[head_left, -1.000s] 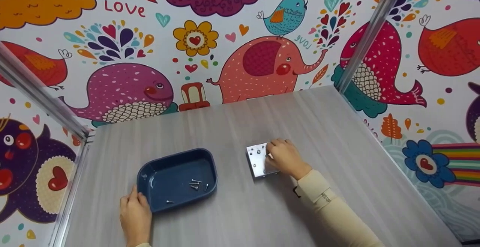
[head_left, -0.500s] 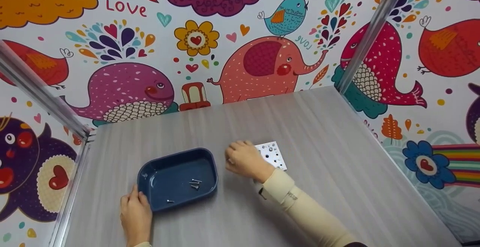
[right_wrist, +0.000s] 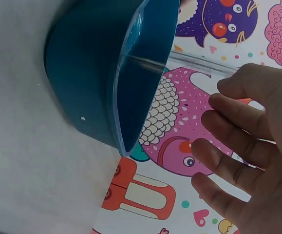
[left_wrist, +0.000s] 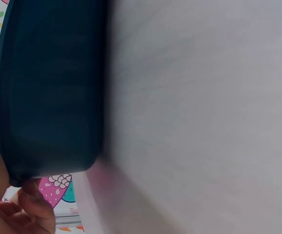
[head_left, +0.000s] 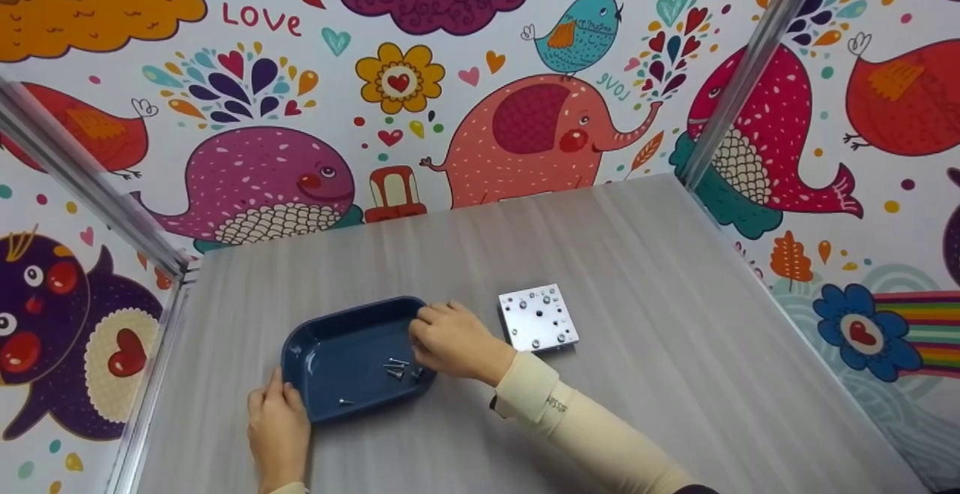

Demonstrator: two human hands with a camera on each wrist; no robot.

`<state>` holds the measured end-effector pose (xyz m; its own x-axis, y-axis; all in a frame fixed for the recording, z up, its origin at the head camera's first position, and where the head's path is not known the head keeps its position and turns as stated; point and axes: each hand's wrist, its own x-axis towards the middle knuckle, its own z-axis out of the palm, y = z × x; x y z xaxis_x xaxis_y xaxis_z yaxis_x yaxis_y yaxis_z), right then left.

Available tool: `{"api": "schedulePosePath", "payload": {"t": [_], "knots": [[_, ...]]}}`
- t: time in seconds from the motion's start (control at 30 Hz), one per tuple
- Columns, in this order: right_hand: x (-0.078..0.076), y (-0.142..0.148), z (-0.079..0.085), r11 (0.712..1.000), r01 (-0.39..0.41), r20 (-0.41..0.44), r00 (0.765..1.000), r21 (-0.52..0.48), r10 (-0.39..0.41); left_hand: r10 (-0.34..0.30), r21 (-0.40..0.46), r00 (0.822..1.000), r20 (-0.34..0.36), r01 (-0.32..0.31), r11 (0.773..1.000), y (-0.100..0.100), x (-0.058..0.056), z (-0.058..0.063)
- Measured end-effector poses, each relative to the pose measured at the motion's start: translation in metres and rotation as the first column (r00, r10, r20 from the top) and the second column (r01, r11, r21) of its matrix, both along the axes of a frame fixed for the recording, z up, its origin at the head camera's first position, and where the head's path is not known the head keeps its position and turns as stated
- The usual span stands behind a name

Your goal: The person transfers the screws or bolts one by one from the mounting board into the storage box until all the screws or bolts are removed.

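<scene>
A dark blue tray [head_left: 352,344] sits on the table with several screws [head_left: 395,368] loose inside. My left hand [head_left: 279,432] holds its near left corner; in the left wrist view the thumb and fingers pinch the rim. My right hand [head_left: 454,341] is over the tray's right end. In the right wrist view its fingers [right_wrist: 218,158] are spread, loosely bent, and nothing lies between them. Below this hand, partly hidden, is a small dark shape [head_left: 418,375] like a screw. A square silver metal block [head_left: 538,317] with holes and screw heads lies to the right, apart from both hands.
The grey wood-grain table [head_left: 675,344] runs around the tray and block. A patterned wall [head_left: 480,13] stands behind it, and metal frame posts [head_left: 731,96] rise at its corners. A single screw [head_left: 346,402] lies near the tray's front side.
My right hand has moved left, from over the metal block to the tray's right end, uncovering the block. The left hand stays at the tray's corner.
</scene>
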<state>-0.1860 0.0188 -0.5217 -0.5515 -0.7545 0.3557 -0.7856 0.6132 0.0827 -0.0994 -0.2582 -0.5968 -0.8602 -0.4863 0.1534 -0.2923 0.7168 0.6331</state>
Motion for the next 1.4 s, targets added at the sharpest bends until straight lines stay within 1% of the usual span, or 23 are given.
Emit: {"api": "schedulePosePath", "payload": {"t": [0.17,0.3,0.53,0.7,0.87,1.0,1.13,1.23,1.4], "knots": [[-0.002,0.008,-0.003,1.0,0.005,0.028,1.0,-0.027,-0.004,0.011,-0.001,1.0,0.013,-0.011,1.0,-0.001,0.001,0.001],[-0.005,0.02,-0.005,0.999,0.02,0.034,0.999,-0.049,-0.018,0.004,0.004,1.0,0.022,-0.004,1.0,-0.001,0.0,0.0],[-0.011,0.049,-0.008,0.997,0.077,0.121,0.99,-0.032,-0.073,0.002,0.006,0.999,0.036,-0.002,1.0,-0.001,-0.001,0.0],[-0.014,0.076,-0.015,0.992,0.123,0.15,0.982,-0.042,-0.115,-0.001,-0.001,1.0,0.011,0.001,1.0,0.0,-0.001,-0.002],[-0.016,0.101,-0.026,0.985,0.166,0.135,0.978,-0.053,-0.158,0.002,-0.012,1.0,-0.013,-0.002,1.0,0.001,-0.001,-0.001],[-0.017,0.113,-0.038,0.979,0.193,0.094,0.978,-0.064,-0.186,0.005,-0.002,1.0,0.004,-0.005,1.0,0.0,-0.001,0.001],[-0.018,0.119,-0.05,0.977,0.202,0.063,0.978,-0.072,-0.198,0.008,0.007,1.0,0.015,-0.008,1.0,0.0,-0.001,0.002],[-0.017,0.121,-0.055,0.975,0.21,0.066,0.977,-0.071,-0.205,0.008,0.01,1.0,0.015,-0.008,1.0,0.0,-0.001,0.001],[-0.017,0.122,-0.057,0.972,0.227,0.099,0.97,-0.06,-0.221,0.005,0.017,0.999,0.038,-0.006,1.0,0.0,-0.002,0.0]]}}
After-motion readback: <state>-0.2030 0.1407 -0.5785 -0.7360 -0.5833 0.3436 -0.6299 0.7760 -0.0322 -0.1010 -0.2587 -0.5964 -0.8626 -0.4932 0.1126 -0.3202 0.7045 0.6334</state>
